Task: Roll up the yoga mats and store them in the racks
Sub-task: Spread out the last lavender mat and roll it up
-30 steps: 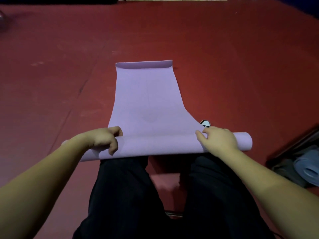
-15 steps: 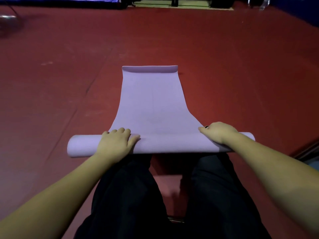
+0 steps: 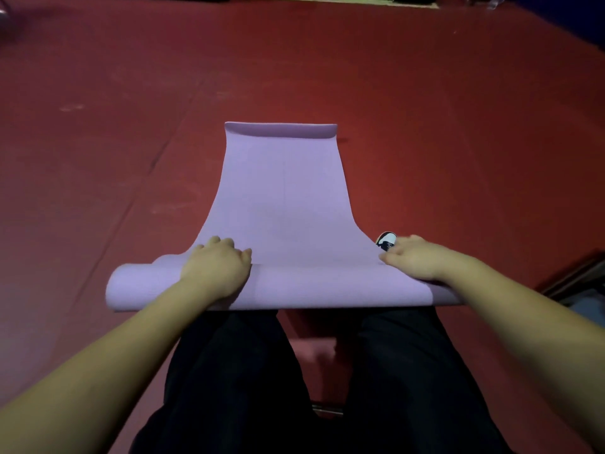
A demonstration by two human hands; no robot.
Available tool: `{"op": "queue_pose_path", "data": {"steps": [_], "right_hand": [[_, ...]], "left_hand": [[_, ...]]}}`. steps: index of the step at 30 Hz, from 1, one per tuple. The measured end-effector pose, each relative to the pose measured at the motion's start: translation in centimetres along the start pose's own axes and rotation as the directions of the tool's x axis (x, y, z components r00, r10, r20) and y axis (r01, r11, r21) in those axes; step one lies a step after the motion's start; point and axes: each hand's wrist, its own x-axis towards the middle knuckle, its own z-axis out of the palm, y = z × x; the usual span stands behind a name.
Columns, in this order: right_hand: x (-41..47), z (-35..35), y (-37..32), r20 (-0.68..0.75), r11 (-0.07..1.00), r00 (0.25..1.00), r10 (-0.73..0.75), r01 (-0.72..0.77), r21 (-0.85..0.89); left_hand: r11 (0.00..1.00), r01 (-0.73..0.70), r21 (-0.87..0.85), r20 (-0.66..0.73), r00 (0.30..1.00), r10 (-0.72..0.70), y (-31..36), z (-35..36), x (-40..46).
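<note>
While the near part of the purple yoga mat (image 3: 281, 204) is wound into a roll (image 3: 294, 286), the rest lies flat on the red floor (image 3: 458, 126), running straight away from the person toward the far side. Long axis of the roll: left–right across the view, just beyond the knees of the black trousers (image 3: 229, 371); long axis of the unrolled stretch: near–far, at a right angle to the roll. Far end of the mat curls up slightly into a shallow lip. Left hand (image 3: 216, 267) lies palm down on top of the roll, left of centre, fingers extended forward and resting over the line where the flat sheet meets the roll — a flat press, not a grasp. Right hand (image 3: 412, 257) sits on the roll's right portion, fingers bent loosely over the top toward the flat sheet, thumb pointing inward; pressing on the roll, with no clear wrap around it. Roll's left end projects well past the left hand; its right end is hidden behind the right forearm. Black-and-white shoe (image 3: 386, 241) shows just beyond the right hand, beside the mat's right edge. Grey rolled object (image 3: 589, 309) at the right frame edge, partly cut off — cannot tell what it is.
</note>
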Motion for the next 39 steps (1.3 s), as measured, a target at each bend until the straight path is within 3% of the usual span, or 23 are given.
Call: {"op": "queue_pose_path", "data": {"steps": [2,4,7,10,14,16,19,21,28,33,39], "right_hand": [[-0.2,0.3,-0.6,-0.209,0.997,0.975,-0.08,0.076,-0.028],[-0.5,0.7,-1.3,-0.413,0.998,0.909,-0.055,0.058,-0.005],[-0.8,1.7,-2.0,-0.533,0.998,0.846,-0.006,-0.026,-0.053],[-1.6,2.8,-2.4,-0.613,0.998,0.789,-0.025,-0.013,-0.057],[-2.5,4.7,-2.6,-0.616,1.0,0.787,-0.029,0.016,-0.026],[-2.4,5.2,-2.6,-0.648,0.997,0.758,-0.07,0.042,-0.059],[-1.4,5.3,-2.6,-0.688,0.997,0.723,-0.068,0.017,-0.081],[-0.8,5.2,-2.7,-0.7,0.998,0.713,-0.047,0.004,-0.063],[0.5,3.8,-2.7,-0.629,0.998,0.774,0.066,-0.052,0.04],[1.1,1.6,-3.1,-0.484,0.996,0.873,0.053,-0.082,-0.038],[1.4,-1.9,-3.2,-0.333,0.996,0.94,0.077,-0.09,-0.024]], "left_hand": [[0.998,0.01,-0.054,0.095,0.995,-0.005,-0.4,-0.4,1.0],[0.996,0.005,-0.091,0.218,0.976,0.015,-0.6,-1.1,2.0],[0.994,-0.008,-0.105,0.315,0.948,0.04,-0.5,-1.8,3.3],[0.992,-0.003,-0.128,0.322,0.946,0.044,-0.7,-1.8,4.5],[0.984,0.043,-0.171,0.376,0.926,0.025,-0.8,-1.2,6.0],[0.976,0.089,-0.199,0.334,0.942,-0.018,-0.9,-0.8,6.4],[0.979,0.103,-0.177,0.021,0.995,-0.101,-0.5,-0.6,5.3],[0.991,0.06,-0.116,-0.22,0.972,-0.085,0.1,-0.8,3.8],[0.974,-0.036,-0.226,-0.443,0.894,-0.069,0.1,0.8,1.2],[0.988,-0.047,-0.144,-0.397,0.918,-0.014,0.5,3.2,0.1],[0.993,-0.051,-0.103,-0.338,0.941,0.013,-0.5,-0.8,1.5]]}}
